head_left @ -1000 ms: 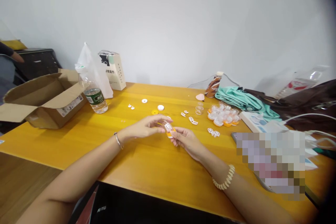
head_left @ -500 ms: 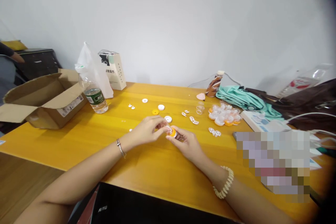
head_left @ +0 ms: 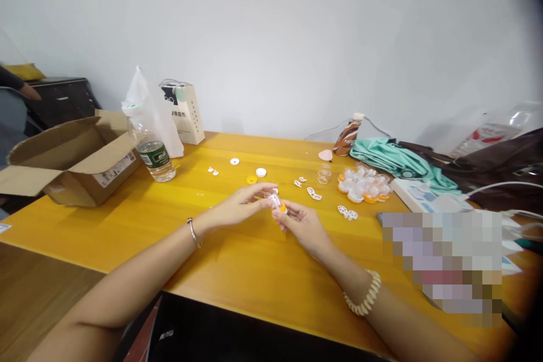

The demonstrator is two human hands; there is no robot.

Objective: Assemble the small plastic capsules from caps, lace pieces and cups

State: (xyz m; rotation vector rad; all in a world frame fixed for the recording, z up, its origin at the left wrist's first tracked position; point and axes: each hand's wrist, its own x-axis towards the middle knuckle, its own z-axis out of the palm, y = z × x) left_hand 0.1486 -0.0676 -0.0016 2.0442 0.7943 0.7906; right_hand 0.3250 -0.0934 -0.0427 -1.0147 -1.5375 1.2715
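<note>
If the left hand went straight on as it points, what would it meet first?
Likely the small orange-and-white piece in the right hand; whether the left hand touches it is unclear.

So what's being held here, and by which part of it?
A small orange-and-white piece: the right hand grips its orange end. The left hand is at its white end, grip unclear.
</note>
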